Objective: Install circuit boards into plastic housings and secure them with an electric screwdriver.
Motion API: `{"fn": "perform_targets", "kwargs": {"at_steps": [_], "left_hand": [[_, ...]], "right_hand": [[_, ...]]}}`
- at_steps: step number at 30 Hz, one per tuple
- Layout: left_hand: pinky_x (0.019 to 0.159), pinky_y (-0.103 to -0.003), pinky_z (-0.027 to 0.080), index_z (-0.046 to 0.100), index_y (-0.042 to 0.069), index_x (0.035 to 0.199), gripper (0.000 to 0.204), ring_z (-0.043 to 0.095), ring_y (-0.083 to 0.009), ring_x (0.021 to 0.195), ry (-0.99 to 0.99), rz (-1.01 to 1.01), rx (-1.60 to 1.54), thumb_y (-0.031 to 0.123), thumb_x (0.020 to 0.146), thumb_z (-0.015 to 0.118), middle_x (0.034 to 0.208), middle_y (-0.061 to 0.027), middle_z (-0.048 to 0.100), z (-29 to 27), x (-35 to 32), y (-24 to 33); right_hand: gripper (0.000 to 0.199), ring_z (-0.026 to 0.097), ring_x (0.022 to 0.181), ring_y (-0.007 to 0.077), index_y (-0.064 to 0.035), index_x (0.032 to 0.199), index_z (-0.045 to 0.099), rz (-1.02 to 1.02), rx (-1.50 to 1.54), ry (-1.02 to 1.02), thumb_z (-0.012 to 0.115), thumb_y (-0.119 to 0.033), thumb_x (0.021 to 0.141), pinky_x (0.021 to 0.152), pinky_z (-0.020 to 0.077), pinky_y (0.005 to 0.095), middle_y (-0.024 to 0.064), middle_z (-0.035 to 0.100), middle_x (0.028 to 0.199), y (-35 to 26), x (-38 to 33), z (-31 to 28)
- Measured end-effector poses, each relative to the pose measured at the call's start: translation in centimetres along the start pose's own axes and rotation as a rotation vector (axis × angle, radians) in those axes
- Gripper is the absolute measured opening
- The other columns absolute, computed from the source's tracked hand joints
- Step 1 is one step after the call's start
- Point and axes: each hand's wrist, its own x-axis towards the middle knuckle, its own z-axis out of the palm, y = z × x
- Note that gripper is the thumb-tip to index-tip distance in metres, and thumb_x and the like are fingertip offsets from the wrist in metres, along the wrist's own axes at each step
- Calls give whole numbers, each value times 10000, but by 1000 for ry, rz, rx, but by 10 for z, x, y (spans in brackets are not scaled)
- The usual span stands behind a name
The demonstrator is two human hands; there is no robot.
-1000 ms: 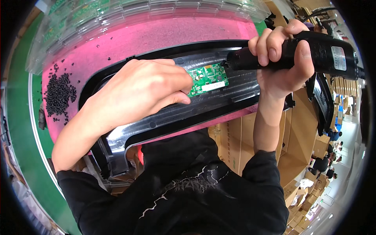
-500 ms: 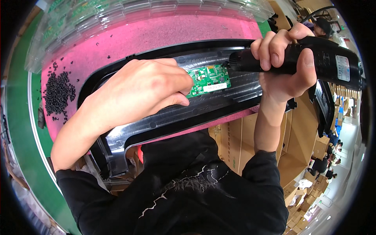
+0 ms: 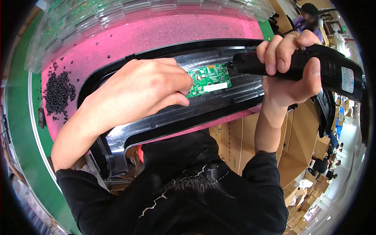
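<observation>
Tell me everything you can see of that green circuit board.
The green circuit board is flat and seems rectangular, dotted with small electronic parts, with a white strip along its near edge. It lies inside the black, plastic-looking shell. The left hand covers its left end, hiding any grip. The black handheld tool has its tip at the far right corner; contact is unclear.

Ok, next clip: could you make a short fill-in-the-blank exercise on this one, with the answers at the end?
The circuit board at the left hand is mainly ____.
The right hand grips a black tool, its tip by the board's ____ end, as pictured.
The surface under the long black shell is ____.
The heap at picture left consists of small ____ pieces.

Missing words: green; right; pink; black.
</observation>
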Motion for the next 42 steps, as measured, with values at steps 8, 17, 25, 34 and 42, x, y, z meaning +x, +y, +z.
{"fn": "perform_targets", "kwargs": {"at_steps": [8,17,25,34,42], "left_hand": [[746,-390,554,627,9,819,226,672,-287,900,13,12,-2,203,797,742,972,-95,719,0,0,0],[738,-392,556,625,7,816,235,672,-285,897,15,25,14,206,791,746,973,-94,719,1,0,-1],[687,-384,564,623,7,834,217,686,-290,823,61,43,58,195,822,732,960,-104,719,0,-1,-1],[529,-353,519,607,32,889,200,663,-258,688,242,157,236,164,825,742,815,-70,657,2,-2,8],[495,-359,480,597,37,873,183,629,-255,634,199,134,257,136,811,738,747,-62,604,0,-4,8]], "right_hand": [[353,437,534,164,-70,1140,544,31,-75,-26,526,-359,938,601,397,361,32,472,652,1,-2,-1],[340,437,536,168,-62,1127,538,44,-129,20,527,-341,933,598,399,362,36,464,648,2,-3,0],[382,434,567,90,-102,1120,563,-17,280,22,584,-413,899,632,369,288,-40,495,680,-15,0,20],[366,500,575,87,-75,1100,506,62,567,-43,643,-326,871,683,415,279,-34,539,711,-38,4,45],[360,506,565,84,-67,1078,500,16,502,-25,647,-304,851,670,421,276,-34,541,698,-49,2,52]]}}
